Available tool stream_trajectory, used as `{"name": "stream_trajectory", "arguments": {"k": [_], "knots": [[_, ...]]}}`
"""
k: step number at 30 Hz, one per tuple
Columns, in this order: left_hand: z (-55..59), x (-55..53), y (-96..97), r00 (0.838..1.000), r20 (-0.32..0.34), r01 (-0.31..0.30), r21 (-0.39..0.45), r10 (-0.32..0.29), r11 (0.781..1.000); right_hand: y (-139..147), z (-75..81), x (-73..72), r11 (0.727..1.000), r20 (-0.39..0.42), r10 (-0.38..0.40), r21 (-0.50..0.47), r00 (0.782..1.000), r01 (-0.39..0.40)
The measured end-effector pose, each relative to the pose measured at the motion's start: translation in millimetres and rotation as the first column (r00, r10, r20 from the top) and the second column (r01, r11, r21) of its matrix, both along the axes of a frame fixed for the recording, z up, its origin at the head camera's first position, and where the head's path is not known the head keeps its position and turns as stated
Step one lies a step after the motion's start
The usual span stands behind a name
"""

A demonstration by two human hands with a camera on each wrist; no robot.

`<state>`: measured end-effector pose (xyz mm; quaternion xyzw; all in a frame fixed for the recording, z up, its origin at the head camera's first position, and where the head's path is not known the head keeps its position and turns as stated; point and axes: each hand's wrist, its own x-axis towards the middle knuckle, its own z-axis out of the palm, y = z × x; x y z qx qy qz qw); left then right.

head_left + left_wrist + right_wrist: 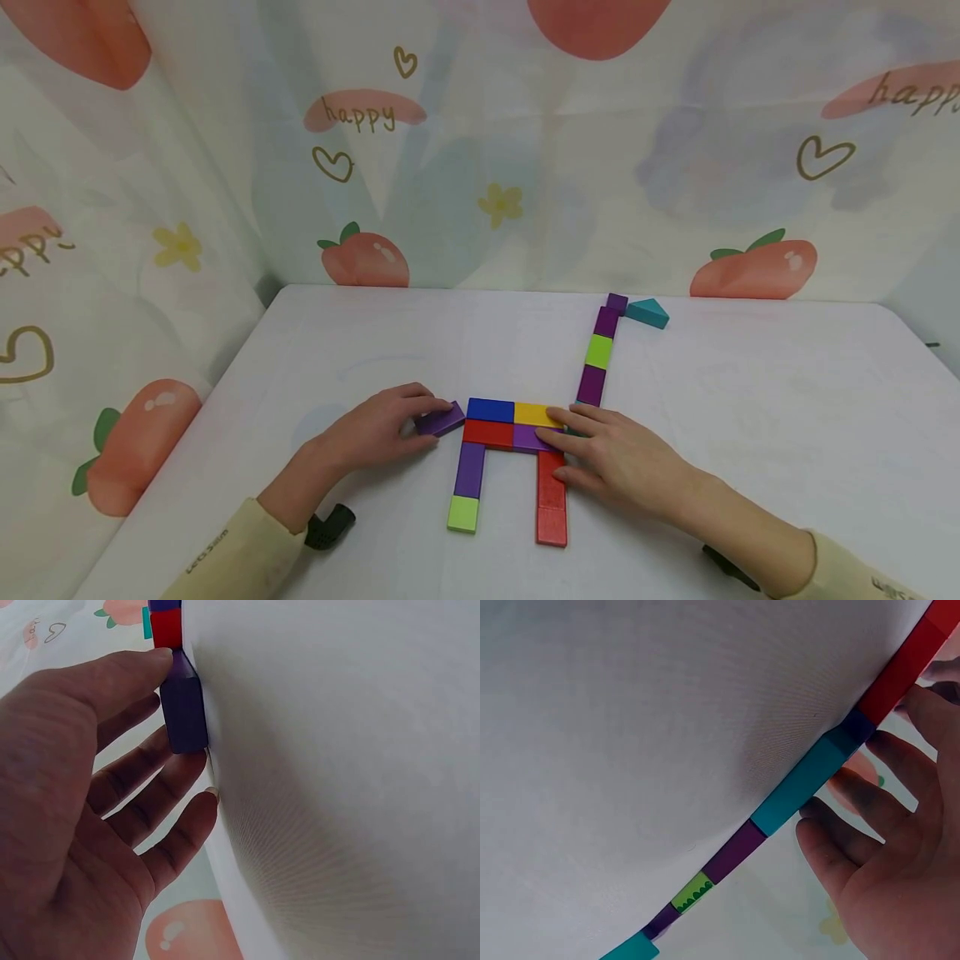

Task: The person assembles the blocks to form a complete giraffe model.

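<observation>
My left hand [382, 425] pinches a purple block [442, 419] between thumb and fingers, its far end at the left corner of a flat block figure. In that figure a blue block [491, 409] and a yellow block [536, 414] lie above a red block [488, 433] and another purple block [525, 438]. My right hand [626, 450] rests on the figure's right end, fingertips on the yellow, purple and long red pieces [551, 492]. Beneath this hand, a teal block [802, 784] shows in the right wrist view, mostly hidden from the head view.
A strip of dark purple [592, 385] and lime green [598, 352] blocks runs toward the table's back edge, with a teal triangle [648, 313] at its top. Below the red block, a purple block [470, 469] meets a lime block [462, 514]. Patterned cloth [480, 150] hangs behind.
</observation>
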<state>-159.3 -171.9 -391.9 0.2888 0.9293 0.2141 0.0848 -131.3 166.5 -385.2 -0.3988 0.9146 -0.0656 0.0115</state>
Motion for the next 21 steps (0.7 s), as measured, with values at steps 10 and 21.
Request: {"name": "stream_trajectory", "arguments": {"k": [10, 21], "knots": [[-0.1, -0.5, 0.9, 1.0, 0.008, -0.005, -0.001, 0.005, 1.0, 0.4, 0.2, 0.5, 1.0, 0.013, -0.014, -0.002, 1.0, 0.014], [3.2, 0.6, -2.7, 0.999, -0.034, -0.035, 0.004, 0.035, 0.999, 0.4, 0.0, 1.8, 1.0, 0.014, -0.029, -0.012, 0.999, 0.029]]}}
